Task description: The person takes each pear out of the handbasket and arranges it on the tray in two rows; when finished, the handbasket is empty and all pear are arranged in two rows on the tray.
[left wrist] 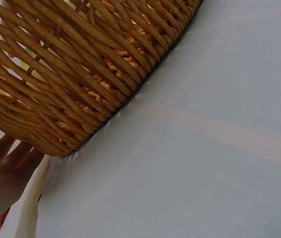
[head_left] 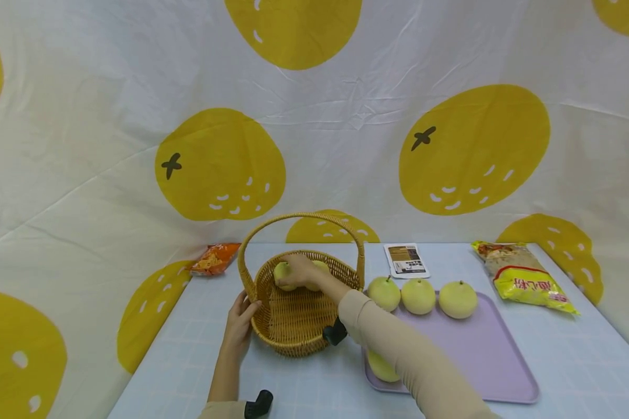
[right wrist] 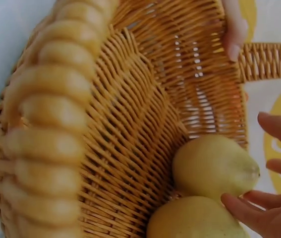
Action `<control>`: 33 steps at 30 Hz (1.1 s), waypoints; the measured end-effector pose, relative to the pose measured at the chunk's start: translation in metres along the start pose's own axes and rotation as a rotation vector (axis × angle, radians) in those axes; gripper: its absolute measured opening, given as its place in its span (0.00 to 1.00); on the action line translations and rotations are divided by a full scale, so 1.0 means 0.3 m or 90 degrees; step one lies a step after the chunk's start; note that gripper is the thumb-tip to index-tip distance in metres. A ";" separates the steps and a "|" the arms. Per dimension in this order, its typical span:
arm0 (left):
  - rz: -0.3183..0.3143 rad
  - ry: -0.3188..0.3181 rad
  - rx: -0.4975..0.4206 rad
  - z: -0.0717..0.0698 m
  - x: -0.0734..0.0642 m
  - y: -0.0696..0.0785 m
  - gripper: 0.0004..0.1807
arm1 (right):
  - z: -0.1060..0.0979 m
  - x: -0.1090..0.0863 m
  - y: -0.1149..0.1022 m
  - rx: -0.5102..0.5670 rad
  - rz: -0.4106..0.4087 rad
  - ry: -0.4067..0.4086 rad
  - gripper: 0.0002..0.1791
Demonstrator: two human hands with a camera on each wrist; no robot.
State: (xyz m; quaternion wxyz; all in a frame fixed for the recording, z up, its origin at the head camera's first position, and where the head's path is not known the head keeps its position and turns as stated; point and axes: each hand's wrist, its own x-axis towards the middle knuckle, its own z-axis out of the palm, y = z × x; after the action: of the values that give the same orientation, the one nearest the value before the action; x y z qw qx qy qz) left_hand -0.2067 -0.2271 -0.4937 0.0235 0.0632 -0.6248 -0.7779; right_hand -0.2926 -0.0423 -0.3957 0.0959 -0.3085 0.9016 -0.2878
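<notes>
A wicker basket (head_left: 299, 348) with a tall arched handle stands on the table. My left hand (head_left: 238, 323) holds its left rim, the thumb over the edge and the fingers outside against the weave. Inside, at the far side, lie two pale yellow-green pears side by side; the left pear (right wrist: 214, 166) touches the other pear (right wrist: 195, 223) in the right wrist view. Reaching over the basket, my right hand (right wrist: 274, 198) is at these pears with its fingers spread, a fingertip against or just beside the left one.
A purple tray (head_left: 482, 349) right of the basket bears several pears, partly behind my right sleeve (head_left: 398, 343). Behind lie an orange snack bag (head_left: 216, 259), a white-and-brown packet (head_left: 406, 261) and a yellow noodle bag (head_left: 526, 276). A fruit-print cloth (head_left: 346, 145) hangs at the back.
</notes>
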 end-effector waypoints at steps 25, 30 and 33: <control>0.002 -0.007 0.003 -0.004 -0.001 0.002 0.39 | 0.052 -0.024 -0.004 -0.118 -0.008 -0.077 0.37; 0.003 -0.007 0.004 -0.006 -0.002 -0.001 0.38 | 0.052 -0.028 0.001 -0.079 -0.011 -0.068 0.36; 0.011 -0.007 0.009 -0.007 -0.001 -0.004 0.38 | 0.052 -0.035 0.002 -0.037 -0.003 -0.078 0.36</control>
State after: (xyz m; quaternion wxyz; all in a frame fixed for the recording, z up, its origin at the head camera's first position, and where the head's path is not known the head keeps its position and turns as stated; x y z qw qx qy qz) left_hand -0.2061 -0.2288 -0.4953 0.0263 0.0533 -0.6309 -0.7735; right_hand -0.2791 -0.0427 -0.4088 0.1414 -0.3305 0.9012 -0.2420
